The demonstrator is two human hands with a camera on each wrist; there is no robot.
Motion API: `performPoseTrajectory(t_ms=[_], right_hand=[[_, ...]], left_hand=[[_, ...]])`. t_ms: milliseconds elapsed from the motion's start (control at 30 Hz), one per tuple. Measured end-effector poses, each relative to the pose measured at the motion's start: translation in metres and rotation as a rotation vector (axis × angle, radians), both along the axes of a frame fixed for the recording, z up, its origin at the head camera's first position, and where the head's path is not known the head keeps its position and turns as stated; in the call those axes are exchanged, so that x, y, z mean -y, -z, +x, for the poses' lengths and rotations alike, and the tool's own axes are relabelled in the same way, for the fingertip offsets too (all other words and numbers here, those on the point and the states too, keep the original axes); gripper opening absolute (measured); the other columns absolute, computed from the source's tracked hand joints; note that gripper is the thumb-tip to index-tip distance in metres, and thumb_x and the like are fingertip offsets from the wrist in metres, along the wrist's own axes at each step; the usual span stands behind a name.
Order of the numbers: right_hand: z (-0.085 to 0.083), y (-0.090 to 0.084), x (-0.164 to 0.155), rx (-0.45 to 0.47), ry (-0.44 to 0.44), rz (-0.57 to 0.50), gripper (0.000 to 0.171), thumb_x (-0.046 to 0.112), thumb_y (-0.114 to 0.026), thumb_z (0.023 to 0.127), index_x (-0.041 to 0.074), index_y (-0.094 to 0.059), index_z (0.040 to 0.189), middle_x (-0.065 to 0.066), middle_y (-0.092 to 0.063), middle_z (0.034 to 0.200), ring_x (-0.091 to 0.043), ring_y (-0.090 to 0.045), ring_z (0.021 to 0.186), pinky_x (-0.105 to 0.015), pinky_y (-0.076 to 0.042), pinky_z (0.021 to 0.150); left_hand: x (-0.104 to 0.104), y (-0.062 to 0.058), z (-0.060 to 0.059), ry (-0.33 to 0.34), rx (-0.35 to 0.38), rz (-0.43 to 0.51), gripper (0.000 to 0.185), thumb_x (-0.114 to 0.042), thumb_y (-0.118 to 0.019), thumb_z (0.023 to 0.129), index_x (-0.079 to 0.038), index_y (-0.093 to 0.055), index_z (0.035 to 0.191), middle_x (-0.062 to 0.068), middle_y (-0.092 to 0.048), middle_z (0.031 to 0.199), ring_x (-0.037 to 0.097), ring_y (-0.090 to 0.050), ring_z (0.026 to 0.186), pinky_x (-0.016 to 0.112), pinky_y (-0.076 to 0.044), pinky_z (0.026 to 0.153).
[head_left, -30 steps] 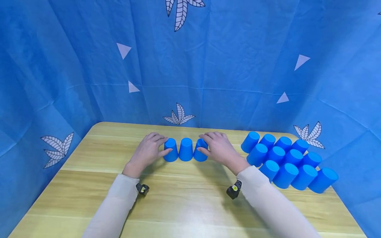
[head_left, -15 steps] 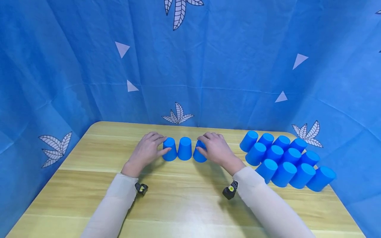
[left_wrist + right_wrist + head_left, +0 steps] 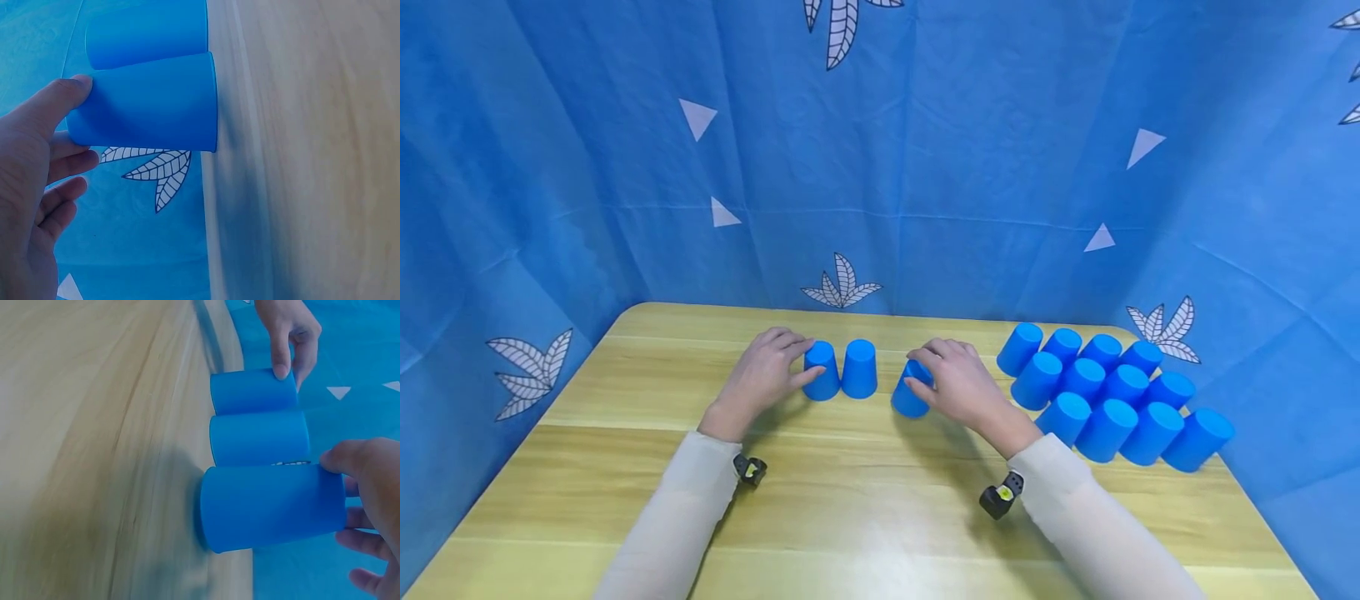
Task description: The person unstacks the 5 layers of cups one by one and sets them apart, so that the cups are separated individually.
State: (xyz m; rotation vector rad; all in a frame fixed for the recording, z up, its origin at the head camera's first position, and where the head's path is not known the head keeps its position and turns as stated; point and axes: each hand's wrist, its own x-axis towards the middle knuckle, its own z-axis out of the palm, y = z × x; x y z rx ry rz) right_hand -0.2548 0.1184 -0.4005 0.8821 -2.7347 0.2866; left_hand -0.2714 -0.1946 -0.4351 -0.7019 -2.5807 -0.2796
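Note:
Three blue plastic cups stand upside down near the table's middle. My left hand [image 3: 758, 379] pinches the left cup [image 3: 825, 382] near its narrow top, thumb on the near side and fingers behind, as the left wrist view also shows. Close beside it is the middle cup [image 3: 860, 371], untouched. My right hand [image 3: 962, 385] grips the right cup [image 3: 910, 403] by its upper part, set apart from the other two and a little nearer to me. In the right wrist view this cup [image 3: 272, 506] has its wide rim at the tabletop, thumb [image 3: 340, 456] against its side.
Several more upside-down blue cups [image 3: 1107, 429] stand in three slanting rows at the table's right side, beyond my right forearm. The wooden table [image 3: 835, 492] meets a blue patterned curtain [image 3: 895, 167] at its back edge. Each wrist carries a small black camera [image 3: 750, 470].
My right hand has drawn the right cup rightward and slightly towards me, widening its gap from the middle cup. The left hand keeps its hold; the head view has shifted a little.

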Motion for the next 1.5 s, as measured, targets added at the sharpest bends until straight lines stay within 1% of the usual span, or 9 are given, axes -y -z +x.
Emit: performPoseTrajectory(t_ms=[300, 567, 833, 1000, 1200, 1333, 1500], right_hand=[[0.006, -0.002, -0.016, 0.000, 0.018, 0.001, 0.041, 0.037, -0.067, 0.093, 0.010, -0.065, 0.125, -0.008, -0.063, 0.118, -0.030, -0.056, 0.115, -0.053, -0.042, 0.099], [0.014, -0.004, -0.032, 0.020, 0.049, -0.036, 0.042, 0.035, -0.068, 0.092, 0.010, -0.065, 0.126, -0.008, -0.063, 0.118, -0.031, -0.056, 0.115, -0.053, -0.040, 0.100], [0.033, -0.001, -0.053, 0.015, 0.064, -0.085, 0.040, 0.034, -0.070, 0.091, 0.010, -0.066, 0.123, -0.008, -0.064, 0.115, -0.032, -0.057, 0.112, -0.054, -0.040, 0.100], [0.044, -0.002, -0.065, -0.016, 0.059, -0.090, 0.040, 0.034, -0.072, 0.090, 0.010, -0.067, 0.121, -0.007, -0.064, 0.113, -0.031, -0.057, 0.111, -0.054, -0.041, 0.098], [0.054, -0.003, -0.076, -0.045, 0.047, -0.092, 0.039, 0.033, -0.072, 0.089, 0.009, -0.067, 0.120, -0.009, -0.065, 0.115, -0.032, -0.058, 0.111, -0.055, -0.041, 0.098], [0.065, -0.003, -0.086, -0.049, 0.057, -0.098, 0.039, 0.033, -0.072, 0.089, 0.009, -0.067, 0.119, -0.009, -0.065, 0.116, -0.033, -0.057, 0.112, -0.056, -0.041, 0.098], [0.081, -0.002, -0.102, -0.085, 0.071, -0.113, 0.038, 0.030, -0.075, 0.086, 0.010, -0.069, 0.117, -0.008, -0.066, 0.112, -0.031, -0.059, 0.108, -0.055, -0.044, 0.095]], left_hand=[[0.002, 0.000, 0.001, 0.004, -0.014, 0.005, 0.052, -0.044, -0.072, 0.088, -0.004, -0.068, 0.121, 0.013, -0.068, 0.116, 0.032, -0.057, 0.113, 0.048, -0.044, 0.101], [0.000, 0.001, 0.000, -0.003, -0.002, -0.010, 0.052, -0.045, -0.070, 0.089, -0.005, -0.068, 0.122, 0.013, -0.068, 0.117, 0.032, -0.057, 0.114, 0.048, -0.044, 0.102], [-0.002, -0.001, 0.002, -0.008, 0.007, -0.012, 0.053, -0.045, -0.071, 0.088, -0.004, -0.068, 0.122, 0.013, -0.068, 0.117, 0.033, -0.056, 0.114, 0.048, -0.043, 0.102], [-0.002, -0.003, 0.003, -0.010, 0.010, -0.016, 0.054, -0.045, -0.071, 0.088, -0.003, -0.068, 0.122, 0.013, -0.068, 0.118, 0.033, -0.056, 0.115, 0.048, -0.043, 0.103], [-0.001, -0.003, 0.003, -0.019, 0.017, -0.021, 0.054, -0.046, -0.070, 0.089, -0.003, -0.067, 0.123, 0.013, -0.067, 0.119, 0.033, -0.056, 0.116, 0.048, -0.042, 0.103], [-0.001, -0.002, 0.002, -0.009, 0.011, -0.017, 0.054, -0.045, -0.071, 0.088, -0.004, -0.068, 0.123, 0.014, -0.067, 0.118, 0.033, -0.056, 0.115, 0.048, -0.043, 0.103], [0.000, -0.001, 0.001, -0.007, 0.008, -0.016, 0.054, -0.045, -0.070, 0.088, -0.004, -0.068, 0.122, 0.013, -0.067, 0.118, 0.033, -0.056, 0.115, 0.048, -0.043, 0.103]])
